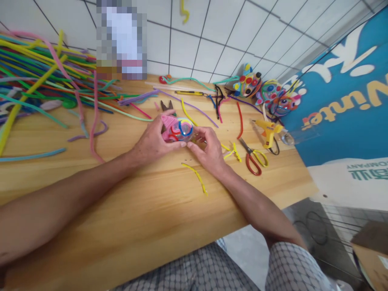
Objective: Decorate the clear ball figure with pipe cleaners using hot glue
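Note:
My left hand [156,139] is closed around a small clear plastic craft [178,129] wrapped with pink, red, blue and yellow pipe cleaners. My right hand [209,151] has its curled fingers and thumb at the craft's right end, gripping it there; what lies under those fingertips is partly hidden. Both hands are above the middle of the wooden table. Dark-jawed pliers [167,107] lie just behind the left hand. A short yellow pipe cleaner [195,176] rests in front of the hands, and bent yellow pieces [233,152] lie right of the right hand.
Scissors [253,155] and a yellow glue gun [266,131] lie to the right. Several decorated crafts [247,83] stand at the back right. A large pile of colourful pipe cleaners [39,76] covers the back left. A yellow cutter knife [189,93] lies near the tiled wall.

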Action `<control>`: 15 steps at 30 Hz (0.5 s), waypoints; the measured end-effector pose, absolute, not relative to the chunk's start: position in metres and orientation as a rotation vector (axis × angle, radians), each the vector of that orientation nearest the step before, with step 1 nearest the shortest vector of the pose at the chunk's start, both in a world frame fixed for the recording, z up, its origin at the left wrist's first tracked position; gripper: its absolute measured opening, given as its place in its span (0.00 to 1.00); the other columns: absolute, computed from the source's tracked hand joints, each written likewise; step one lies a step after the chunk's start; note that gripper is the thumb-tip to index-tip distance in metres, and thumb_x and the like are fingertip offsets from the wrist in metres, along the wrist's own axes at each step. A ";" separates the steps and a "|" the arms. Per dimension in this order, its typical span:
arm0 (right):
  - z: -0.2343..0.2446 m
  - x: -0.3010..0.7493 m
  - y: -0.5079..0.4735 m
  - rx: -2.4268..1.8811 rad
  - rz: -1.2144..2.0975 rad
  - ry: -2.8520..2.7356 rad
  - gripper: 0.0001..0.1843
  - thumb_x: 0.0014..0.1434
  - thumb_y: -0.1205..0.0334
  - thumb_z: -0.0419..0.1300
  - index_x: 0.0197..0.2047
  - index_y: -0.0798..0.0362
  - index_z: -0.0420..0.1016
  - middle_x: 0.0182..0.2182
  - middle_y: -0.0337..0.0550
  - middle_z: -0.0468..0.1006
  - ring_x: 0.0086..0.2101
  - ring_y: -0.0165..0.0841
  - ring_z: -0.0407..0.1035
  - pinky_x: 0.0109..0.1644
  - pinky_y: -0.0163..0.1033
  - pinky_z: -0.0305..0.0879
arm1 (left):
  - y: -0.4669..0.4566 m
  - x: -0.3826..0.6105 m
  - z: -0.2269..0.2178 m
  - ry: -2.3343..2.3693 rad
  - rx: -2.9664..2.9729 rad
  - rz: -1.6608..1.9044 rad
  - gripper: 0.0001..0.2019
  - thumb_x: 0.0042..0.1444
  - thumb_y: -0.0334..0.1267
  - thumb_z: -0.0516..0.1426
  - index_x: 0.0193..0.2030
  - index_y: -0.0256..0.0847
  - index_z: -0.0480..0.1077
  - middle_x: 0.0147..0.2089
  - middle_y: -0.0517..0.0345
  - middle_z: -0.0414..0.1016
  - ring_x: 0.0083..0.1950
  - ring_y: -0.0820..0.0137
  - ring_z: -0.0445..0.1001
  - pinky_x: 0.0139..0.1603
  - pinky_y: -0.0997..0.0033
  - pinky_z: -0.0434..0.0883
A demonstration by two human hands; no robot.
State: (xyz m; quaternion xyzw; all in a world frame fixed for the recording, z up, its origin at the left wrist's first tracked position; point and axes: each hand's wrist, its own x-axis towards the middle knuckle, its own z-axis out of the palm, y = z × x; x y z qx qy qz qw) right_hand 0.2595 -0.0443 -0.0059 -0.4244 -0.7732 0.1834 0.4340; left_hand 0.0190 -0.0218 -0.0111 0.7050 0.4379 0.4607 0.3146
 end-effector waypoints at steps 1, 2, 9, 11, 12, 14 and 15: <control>-0.006 0.260 -0.044 -1.049 0.459 -1.939 0.22 0.72 0.53 0.71 0.65 0.46 0.75 0.52 0.47 0.82 0.46 0.40 0.78 0.53 0.50 0.80 | -0.022 0.020 -0.010 1.146 1.828 1.231 0.42 0.52 0.56 0.78 0.69 0.46 0.69 0.72 0.46 0.76 0.75 0.40 0.76 0.77 0.35 0.74; -0.005 0.261 -0.044 -1.041 0.460 -1.953 0.23 0.73 0.53 0.70 0.66 0.46 0.74 0.52 0.48 0.82 0.46 0.40 0.78 0.53 0.50 0.80 | -0.022 0.020 -0.008 1.139 1.802 1.246 0.42 0.52 0.56 0.78 0.69 0.46 0.69 0.72 0.46 0.76 0.75 0.41 0.76 0.76 0.37 0.75; -0.011 0.271 -0.042 -1.001 0.431 -2.062 0.24 0.75 0.53 0.67 0.70 0.45 0.74 0.54 0.49 0.85 0.51 0.43 0.79 0.58 0.54 0.80 | -0.017 0.021 -0.008 1.168 1.729 1.327 0.45 0.51 0.52 0.78 0.71 0.46 0.67 0.70 0.47 0.79 0.69 0.48 0.82 0.73 0.41 0.79; -0.013 0.274 -0.042 -1.012 0.406 -2.091 0.24 0.75 0.52 0.67 0.69 0.45 0.75 0.57 0.51 0.84 0.55 0.46 0.78 0.61 0.57 0.79 | -0.016 0.019 -0.008 1.287 1.714 1.341 0.47 0.48 0.50 0.80 0.72 0.48 0.67 0.68 0.50 0.80 0.65 0.50 0.84 0.70 0.44 0.81; -0.013 0.275 -0.042 -1.024 0.398 -2.096 0.24 0.75 0.51 0.67 0.69 0.45 0.75 0.59 0.52 0.84 0.58 0.47 0.78 0.63 0.58 0.78 | -0.015 0.017 -0.008 1.333 1.707 1.341 0.48 0.47 0.49 0.80 0.73 0.50 0.67 0.66 0.52 0.81 0.63 0.51 0.84 0.68 0.45 0.83; -0.014 0.278 -0.043 -1.043 0.392 -2.096 0.24 0.75 0.50 0.67 0.70 0.44 0.75 0.62 0.54 0.83 0.61 0.48 0.77 0.65 0.61 0.77 | -0.014 0.015 -0.008 1.359 1.692 1.345 0.48 0.46 0.48 0.81 0.72 0.51 0.67 0.63 0.55 0.83 0.59 0.53 0.85 0.65 0.44 0.84; -0.014 0.279 -0.044 -1.045 0.392 -2.097 0.25 0.75 0.50 0.67 0.70 0.44 0.74 0.62 0.54 0.83 0.61 0.48 0.77 0.65 0.61 0.77 | -0.013 0.015 -0.008 1.345 1.680 1.351 0.48 0.47 0.47 0.80 0.73 0.51 0.66 0.63 0.55 0.84 0.59 0.54 0.85 0.66 0.42 0.83</control>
